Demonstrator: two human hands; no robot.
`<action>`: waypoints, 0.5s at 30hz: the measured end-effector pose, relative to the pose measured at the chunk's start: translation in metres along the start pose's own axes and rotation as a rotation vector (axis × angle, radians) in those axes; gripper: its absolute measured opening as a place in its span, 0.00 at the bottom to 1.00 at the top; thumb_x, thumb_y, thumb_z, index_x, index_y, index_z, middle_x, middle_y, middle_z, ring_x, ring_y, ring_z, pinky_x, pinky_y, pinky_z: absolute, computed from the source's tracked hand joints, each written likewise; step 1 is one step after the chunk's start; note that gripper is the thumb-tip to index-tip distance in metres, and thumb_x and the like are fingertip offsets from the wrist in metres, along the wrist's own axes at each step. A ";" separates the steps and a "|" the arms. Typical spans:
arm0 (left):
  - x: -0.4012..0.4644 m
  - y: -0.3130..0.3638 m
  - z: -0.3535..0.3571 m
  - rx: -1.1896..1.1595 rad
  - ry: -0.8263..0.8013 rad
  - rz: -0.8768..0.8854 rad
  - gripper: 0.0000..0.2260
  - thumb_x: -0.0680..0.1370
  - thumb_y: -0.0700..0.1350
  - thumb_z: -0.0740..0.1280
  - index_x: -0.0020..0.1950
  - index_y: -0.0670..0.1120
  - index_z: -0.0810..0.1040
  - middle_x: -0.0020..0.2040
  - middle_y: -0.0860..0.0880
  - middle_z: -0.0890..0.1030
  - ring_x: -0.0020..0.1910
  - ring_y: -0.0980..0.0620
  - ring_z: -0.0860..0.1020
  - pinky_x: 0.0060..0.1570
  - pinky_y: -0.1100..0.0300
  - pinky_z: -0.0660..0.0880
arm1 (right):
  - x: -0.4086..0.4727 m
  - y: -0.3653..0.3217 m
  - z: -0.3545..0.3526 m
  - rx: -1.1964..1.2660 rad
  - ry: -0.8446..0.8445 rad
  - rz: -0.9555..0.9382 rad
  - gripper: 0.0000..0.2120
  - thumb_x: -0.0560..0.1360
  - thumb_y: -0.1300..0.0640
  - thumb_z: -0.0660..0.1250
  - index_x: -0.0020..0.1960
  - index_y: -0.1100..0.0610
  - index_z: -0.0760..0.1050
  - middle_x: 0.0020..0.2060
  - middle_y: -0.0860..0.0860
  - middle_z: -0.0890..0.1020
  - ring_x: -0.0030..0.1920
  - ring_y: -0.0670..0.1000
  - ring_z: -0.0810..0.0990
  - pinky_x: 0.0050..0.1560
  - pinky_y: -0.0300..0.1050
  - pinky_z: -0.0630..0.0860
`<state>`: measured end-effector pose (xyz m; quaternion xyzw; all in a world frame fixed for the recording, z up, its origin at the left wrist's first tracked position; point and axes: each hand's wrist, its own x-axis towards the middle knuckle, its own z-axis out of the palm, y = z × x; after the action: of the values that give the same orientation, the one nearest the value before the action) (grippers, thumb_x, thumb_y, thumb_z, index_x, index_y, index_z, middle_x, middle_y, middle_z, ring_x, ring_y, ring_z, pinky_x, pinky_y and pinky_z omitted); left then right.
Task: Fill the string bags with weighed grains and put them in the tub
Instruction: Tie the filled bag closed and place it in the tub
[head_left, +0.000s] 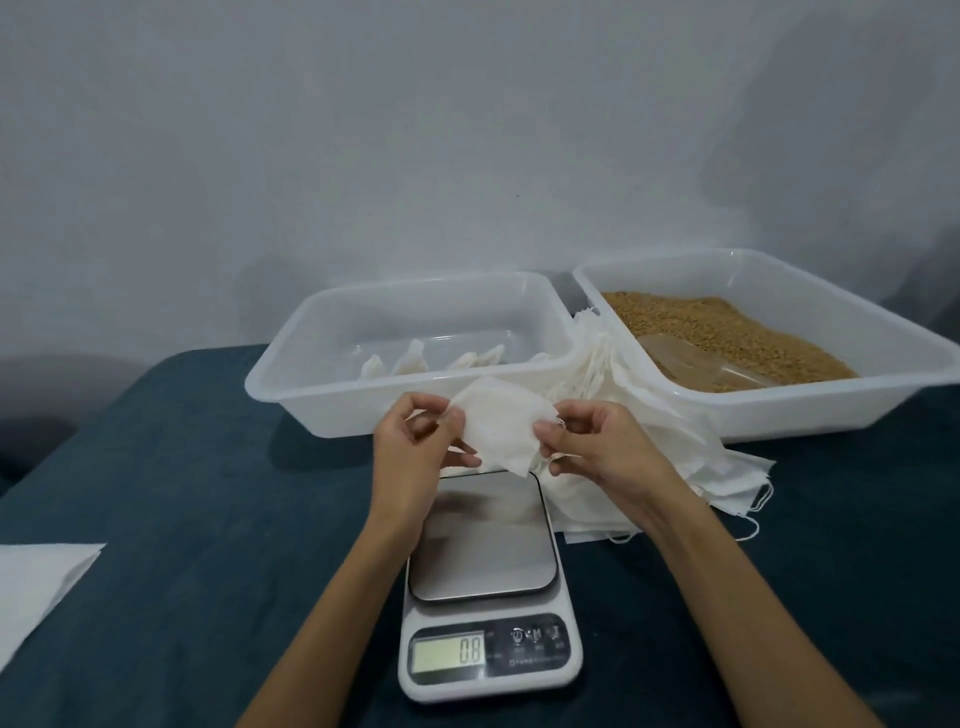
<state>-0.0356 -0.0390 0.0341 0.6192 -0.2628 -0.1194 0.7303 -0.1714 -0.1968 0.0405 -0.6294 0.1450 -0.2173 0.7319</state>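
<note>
Nearest the camera, a white kitchen scale (488, 623) sits on a dark blue cloth-covered table (208, 493). Its lit display shows digits that are hard to read for certain, and the button labels beside it are too small to make out. At the left edge a white sheet (41, 587) is cut off by the frame, so its full shape cannot be told.

Above the far end of the scale's steel platform, both forearms reach in from the bottom of the view. The left hand (415, 441) and the right hand (592, 447) hold one white string bag (498, 426) between them, clear of the platform. The left thumb and fingers are curled and pinch the bag's left edge; the right thumb and forefinger pinch its right edge, the other fingers curled loosely beneath. Whether the bag's mouth is open cannot be told.

Just right of the scale, partly hidden behind the right hand, lies a pile of empty bags (675, 441) with loose strings trailing at its right side.

Farther back stand two translucent tubs side by side. The left tub (291, 374) holds a few white filled bags (415, 358). The right tub (779, 415), cut off at the right edge, holds brown grains (727, 332) and a clear scoop (691, 358), hard to make out against them. Behind is a plain pale wall (467, 130).
</note>
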 end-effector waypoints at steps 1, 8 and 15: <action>-0.001 -0.001 0.000 0.058 0.037 0.051 0.07 0.80 0.35 0.72 0.54 0.43 0.77 0.47 0.43 0.83 0.39 0.50 0.82 0.38 0.57 0.82 | 0.000 0.000 0.001 0.004 0.029 -0.006 0.05 0.74 0.60 0.75 0.39 0.55 0.84 0.33 0.54 0.81 0.34 0.48 0.80 0.36 0.39 0.79; -0.011 0.002 0.008 0.229 -0.200 0.271 0.08 0.77 0.36 0.75 0.46 0.48 0.81 0.41 0.51 0.82 0.40 0.51 0.80 0.42 0.57 0.79 | 0.003 0.007 0.013 -0.057 0.132 -0.102 0.13 0.75 0.55 0.75 0.33 0.52 0.78 0.29 0.50 0.78 0.32 0.46 0.77 0.37 0.43 0.81; -0.018 0.003 0.014 0.294 -0.255 0.272 0.05 0.77 0.38 0.73 0.44 0.47 0.82 0.44 0.51 0.83 0.43 0.49 0.81 0.44 0.54 0.79 | -0.003 0.005 0.020 -0.049 -0.001 -0.187 0.05 0.78 0.60 0.71 0.48 0.61 0.82 0.40 0.56 0.84 0.42 0.53 0.84 0.49 0.50 0.83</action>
<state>-0.0584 -0.0412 0.0342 0.6578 -0.4485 -0.0577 0.6023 -0.1629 -0.1774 0.0384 -0.6580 0.0905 -0.2805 0.6930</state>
